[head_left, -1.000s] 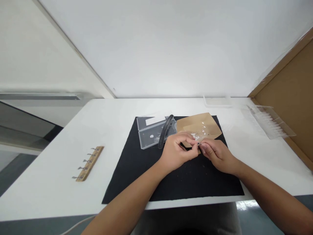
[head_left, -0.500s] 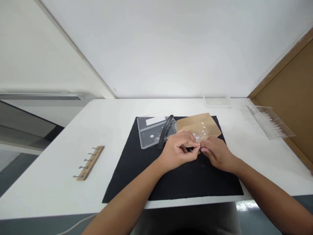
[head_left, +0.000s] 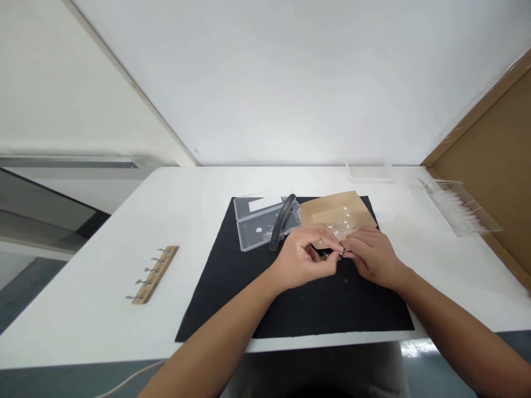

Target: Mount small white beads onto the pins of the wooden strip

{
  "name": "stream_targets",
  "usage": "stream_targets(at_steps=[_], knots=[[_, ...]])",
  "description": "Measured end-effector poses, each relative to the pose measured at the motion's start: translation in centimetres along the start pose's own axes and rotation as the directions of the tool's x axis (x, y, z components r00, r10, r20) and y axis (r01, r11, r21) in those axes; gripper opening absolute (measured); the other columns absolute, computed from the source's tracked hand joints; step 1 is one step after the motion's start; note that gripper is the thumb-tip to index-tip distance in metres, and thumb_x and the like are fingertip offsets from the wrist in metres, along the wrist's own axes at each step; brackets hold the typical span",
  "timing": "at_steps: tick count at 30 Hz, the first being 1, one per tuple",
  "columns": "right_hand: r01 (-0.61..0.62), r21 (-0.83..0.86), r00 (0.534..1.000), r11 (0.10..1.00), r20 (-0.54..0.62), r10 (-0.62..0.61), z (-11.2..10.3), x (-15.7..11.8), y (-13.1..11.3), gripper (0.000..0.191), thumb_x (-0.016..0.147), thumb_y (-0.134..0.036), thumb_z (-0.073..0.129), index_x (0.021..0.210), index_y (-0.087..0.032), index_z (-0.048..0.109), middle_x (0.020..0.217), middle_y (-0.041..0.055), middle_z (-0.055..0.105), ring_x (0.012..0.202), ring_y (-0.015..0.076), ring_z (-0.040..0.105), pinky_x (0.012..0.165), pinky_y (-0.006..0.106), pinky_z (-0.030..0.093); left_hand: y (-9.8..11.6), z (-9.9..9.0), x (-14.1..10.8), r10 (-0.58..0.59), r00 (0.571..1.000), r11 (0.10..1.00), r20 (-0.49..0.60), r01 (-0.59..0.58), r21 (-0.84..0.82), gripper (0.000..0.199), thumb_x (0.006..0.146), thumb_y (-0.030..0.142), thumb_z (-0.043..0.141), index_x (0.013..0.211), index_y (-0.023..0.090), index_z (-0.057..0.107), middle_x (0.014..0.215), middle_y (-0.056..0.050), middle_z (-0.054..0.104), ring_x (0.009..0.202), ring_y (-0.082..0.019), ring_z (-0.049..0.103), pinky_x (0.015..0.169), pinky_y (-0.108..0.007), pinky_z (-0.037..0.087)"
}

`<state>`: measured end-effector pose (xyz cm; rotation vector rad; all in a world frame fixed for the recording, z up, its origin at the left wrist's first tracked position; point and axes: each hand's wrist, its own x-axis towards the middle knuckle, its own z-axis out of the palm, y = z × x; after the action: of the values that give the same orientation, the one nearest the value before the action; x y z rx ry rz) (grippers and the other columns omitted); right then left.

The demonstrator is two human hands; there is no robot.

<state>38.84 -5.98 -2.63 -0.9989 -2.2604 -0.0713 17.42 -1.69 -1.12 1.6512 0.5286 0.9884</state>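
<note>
Over the black mat, the fingertips of my two hands meet at a tiny dark and silvery piece, too small to name. My left hand is closed in a pinch at its left end, thumb and index finger pressed together. From the other side my right hand grips it with curled fingers; its thumb is mostly hidden. Just behind the hands lies brown paper with small white bits scattered on it. Another small metallic thing shows partly beneath my left fingers.
Left of the paper, an opened clear plastic case holds thin pieces, and a curved black strip lies across it. A wooden hook rack rests at left. A clear tray and a clear case with white pieces stand farther back.
Both hands stay together at nearly the same spot. My right fingers have shifted slightly, and a little more of the tiny piece shows between the fingertips.
</note>
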Motion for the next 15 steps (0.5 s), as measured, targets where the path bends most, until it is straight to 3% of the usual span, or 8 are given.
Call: stream_targets(at_steps=[9, 15], knots=[[0.019, -0.164, 1.000, 0.986, -0.011, -0.021, -0.31, -0.05, -0.03, 0.018, 0.106, -0.021, 0.050, 0.094, -0.021, 0.064, 0.074, 0.0001, 0.069, 0.067, 0.0138, 0.058, 0.071, 0.031, 0.037, 0.15, 0.02, -0.18, -0.177, 0.983, 0.972, 0.039, 0.181, -0.147, 0.013, 0.076, 0.021, 0.080, 0.087, 0.014, 0.076, 0.095, -0.009, 0.071, 0.064, -0.013, 0.069, 0.042, -0.020, 0.061], [0.007, -0.300, 1.000, 0.954, -0.008, -0.009, -0.74, 0.20, -0.32, 0.019, 0.105, -0.020, 0.054, 0.088, -0.023, 0.063, 0.069, -0.0026, 0.066, 0.064, 0.0127, 0.054, 0.070, 0.032, 0.033, 0.07, 0.02, -0.03, -0.271, 0.962, 0.936, 0.045, 0.274, -0.222, 0.025, 0.075, 0.032, 0.086, 0.087, 0.012, 0.075, 0.094, -0.008, 0.069, 0.065, -0.014, 0.069, 0.041, -0.020, 0.062]])
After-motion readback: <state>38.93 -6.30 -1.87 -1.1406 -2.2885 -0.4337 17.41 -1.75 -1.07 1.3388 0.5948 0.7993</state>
